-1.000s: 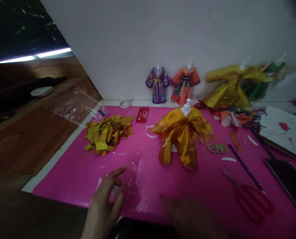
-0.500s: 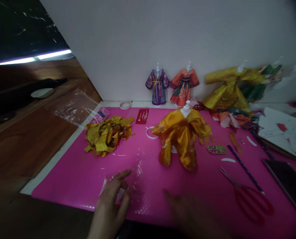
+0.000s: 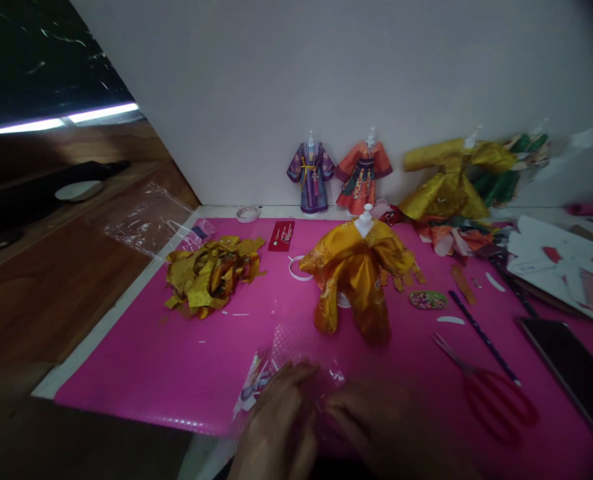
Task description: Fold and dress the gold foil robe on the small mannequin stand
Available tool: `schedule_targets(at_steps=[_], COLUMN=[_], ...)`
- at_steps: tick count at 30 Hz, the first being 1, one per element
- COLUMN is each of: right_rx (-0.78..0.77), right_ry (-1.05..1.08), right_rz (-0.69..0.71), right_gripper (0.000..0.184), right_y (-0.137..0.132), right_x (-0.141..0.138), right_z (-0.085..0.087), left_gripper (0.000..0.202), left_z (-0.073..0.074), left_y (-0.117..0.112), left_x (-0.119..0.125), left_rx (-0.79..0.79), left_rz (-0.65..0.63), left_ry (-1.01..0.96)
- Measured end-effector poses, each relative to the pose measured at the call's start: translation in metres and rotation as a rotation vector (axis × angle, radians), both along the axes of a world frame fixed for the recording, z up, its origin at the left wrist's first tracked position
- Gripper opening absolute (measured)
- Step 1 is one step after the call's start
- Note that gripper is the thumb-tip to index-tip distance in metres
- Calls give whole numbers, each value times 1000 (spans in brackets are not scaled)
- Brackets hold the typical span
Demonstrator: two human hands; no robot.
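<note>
At the front edge of the pink mat, a clear plastic bag [image 3: 256,383] holds white strips and small printed pieces. My left hand [image 3: 281,417] is closed over the bag's near side, fingers curled. Just to the right, my right hand [image 3: 371,417] is blurred, with its fingers pinched at the bag's right end; the exact grip is partly hidden. Beyond my hands stands a small white doll form [image 3: 364,223] dressed in a shiny golden-orange robe [image 3: 354,273] with wide sleeves.
Red-handled scissors [image 3: 496,400], a dark pencil [image 3: 484,340] and a phone [image 3: 569,367] lie right. Gold fabric scraps [image 3: 209,277] are heaped left. A purple-robed form [image 3: 312,177], an orange-robed form [image 3: 364,173] and a yellow robe [image 3: 454,173] stand along the wall.
My left hand has moved right, bringing the plastic bag with it. My right hand has come in to meet it. The view has shifted slightly.
</note>
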State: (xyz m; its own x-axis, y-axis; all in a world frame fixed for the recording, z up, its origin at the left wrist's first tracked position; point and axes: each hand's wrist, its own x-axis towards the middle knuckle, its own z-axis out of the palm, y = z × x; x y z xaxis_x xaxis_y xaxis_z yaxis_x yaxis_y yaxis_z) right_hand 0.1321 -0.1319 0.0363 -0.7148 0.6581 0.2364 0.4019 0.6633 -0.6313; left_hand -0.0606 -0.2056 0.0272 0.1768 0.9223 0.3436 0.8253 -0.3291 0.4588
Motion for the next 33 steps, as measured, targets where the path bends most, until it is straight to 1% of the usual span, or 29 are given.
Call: schedule_targets(at_steps=[2,4,8,12,13,15,17,19,21,23,25,27,29,31,33], right_rx=[1,-9,-33,-121,-138,-118,-89,-119,-128,-26,75,137,198,258,284], right_ry=[25,48,59,88,117,172,151,27,-163,-358,-453,-465,-439,-406,-391], right_rz=[-27,-34,-10,0,-13,-83,-171,-210,-188,-119,-79,-80,-104,-131,-159], right_gripper=[22,23,21,22,25,29,29,34,44,52,60,65,65,63,63], right_y=[1,2,2,3,4,8,12,12,6,-5,-18,-30,-39,-44,-45], right_x=[-2,-1,2,7,10,20,35,52,65,74,79,83,85,86,86], right_z=[0,0,4,15,19,23,20,9,-11,-35,-59,-80,-94,-103,-106], left_gripper=[49,51,43,33,29,21,14,12,12,14,16,17,17,16,15], left_z=[4,8,8,5,5,6,8,10,11,12,13,14,14,12,9], left_y=[1,2,4,5,6,8,10,11,11,10,10,10,11,12,12], left_x=[2,3,5,7,7,2,-7,-19,-32,-41,-45,-46,-45,-44,-43], left_rx=[14,20,28,-12,-27,-40,-24,-5,-5,-23,-53,-78,-84,-71,-53], left_rz=[-14,-14,-22,-33,-24,19,93,189,257,321,365,385,383,359,321], left_ry=[4,-2,-37,-73,-80,-92,-100,-105,-108,-115,-145,-174,-171,-134,-99])
